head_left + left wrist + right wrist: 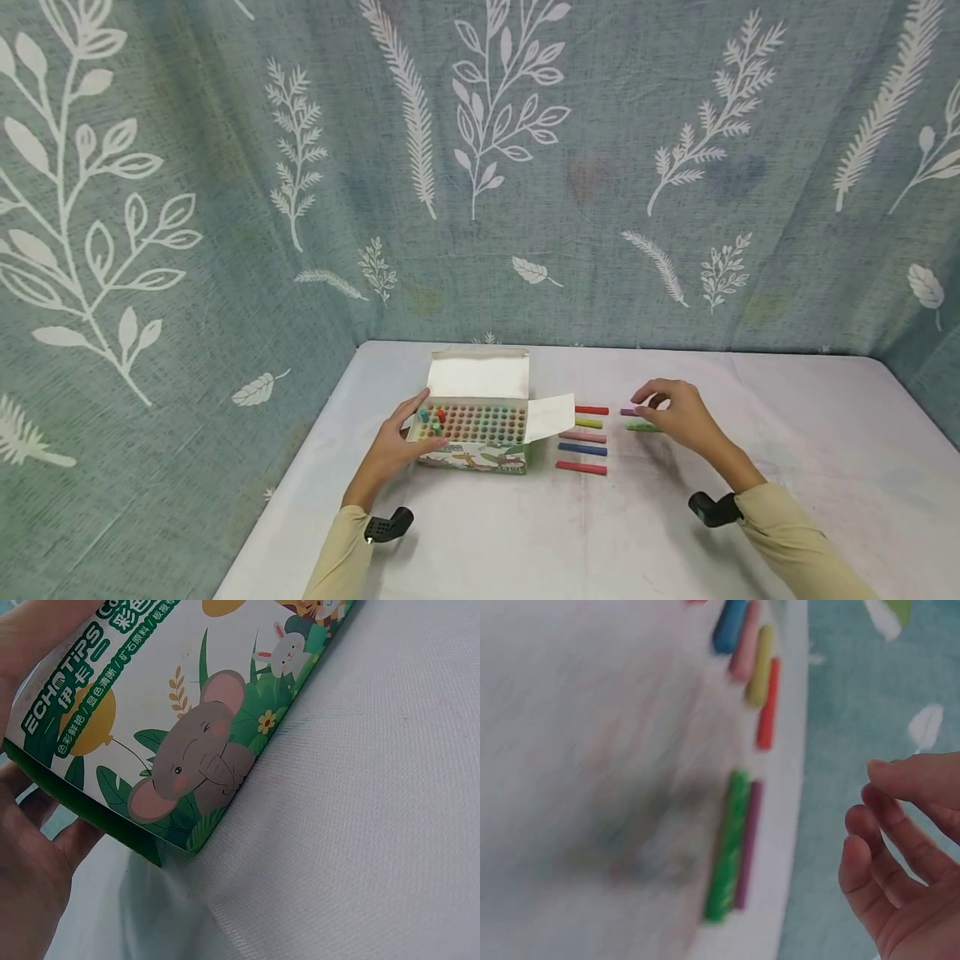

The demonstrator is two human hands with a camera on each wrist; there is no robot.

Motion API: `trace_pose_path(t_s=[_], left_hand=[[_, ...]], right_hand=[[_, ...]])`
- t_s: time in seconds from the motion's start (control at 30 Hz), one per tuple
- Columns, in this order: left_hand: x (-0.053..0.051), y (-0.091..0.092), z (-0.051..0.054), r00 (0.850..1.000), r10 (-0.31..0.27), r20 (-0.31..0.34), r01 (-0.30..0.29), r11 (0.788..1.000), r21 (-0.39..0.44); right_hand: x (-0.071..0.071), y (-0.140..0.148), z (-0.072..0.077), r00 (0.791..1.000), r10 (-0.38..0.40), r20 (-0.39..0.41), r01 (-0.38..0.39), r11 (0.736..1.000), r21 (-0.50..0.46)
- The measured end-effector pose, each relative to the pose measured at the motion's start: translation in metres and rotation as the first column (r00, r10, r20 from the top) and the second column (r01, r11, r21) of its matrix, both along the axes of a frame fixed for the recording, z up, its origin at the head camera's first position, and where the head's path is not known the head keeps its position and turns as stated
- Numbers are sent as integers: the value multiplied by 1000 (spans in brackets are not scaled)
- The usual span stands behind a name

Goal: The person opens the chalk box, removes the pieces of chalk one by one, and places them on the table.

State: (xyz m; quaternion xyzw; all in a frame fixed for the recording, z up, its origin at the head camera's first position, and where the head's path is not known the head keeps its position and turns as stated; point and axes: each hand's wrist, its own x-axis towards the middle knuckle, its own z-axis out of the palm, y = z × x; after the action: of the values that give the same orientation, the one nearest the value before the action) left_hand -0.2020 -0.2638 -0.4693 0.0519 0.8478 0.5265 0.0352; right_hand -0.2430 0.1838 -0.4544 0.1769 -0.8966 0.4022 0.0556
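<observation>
My left hand (390,443) grips the left end of a chalk box (471,457), thumb at the front and fingers behind. In the left wrist view, the box's printed side (202,742) shows an elephant. The lid stands up, and a few chalk sticks rise from the left end of a grid of round holes (487,423). Over a purple chalk stick (750,844) and a green chalk stick (727,847), both lying on the table, hovers my right hand (684,414). Its fingers are loosely bent, with thumb and forefinger tips close together and no chalk between them.
Between box and right hand lies a column of chalk sticks: red (592,410), yellow (589,423), pink (583,436), blue (582,449) and another red (581,468). The box's side flap (551,417) sticks out towards them. A leaf-patterned curtain (525,317) hangs behind the white-covered table (510,542).
</observation>
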Motion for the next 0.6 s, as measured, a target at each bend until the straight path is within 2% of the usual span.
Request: trace_pose_path(t_s=[0.07, 0.33, 0.6], left_hand=[[4, 3, 10, 1000, -11, 12, 11, 1000, 3], [3, 3, 10, 1000, -14, 23, 14, 1000, 18], [3, 2, 9, 1000, -14, 16, 14, 1000, 12]], right_hand=[[0, -9, 7, 999, 30, -30, -30, 1000, -8], [-3, -49, 31, 982, 153, -109, -158, 987, -31], [-5, -87, 50, 954, 267, -133, -273, 962, -27]])
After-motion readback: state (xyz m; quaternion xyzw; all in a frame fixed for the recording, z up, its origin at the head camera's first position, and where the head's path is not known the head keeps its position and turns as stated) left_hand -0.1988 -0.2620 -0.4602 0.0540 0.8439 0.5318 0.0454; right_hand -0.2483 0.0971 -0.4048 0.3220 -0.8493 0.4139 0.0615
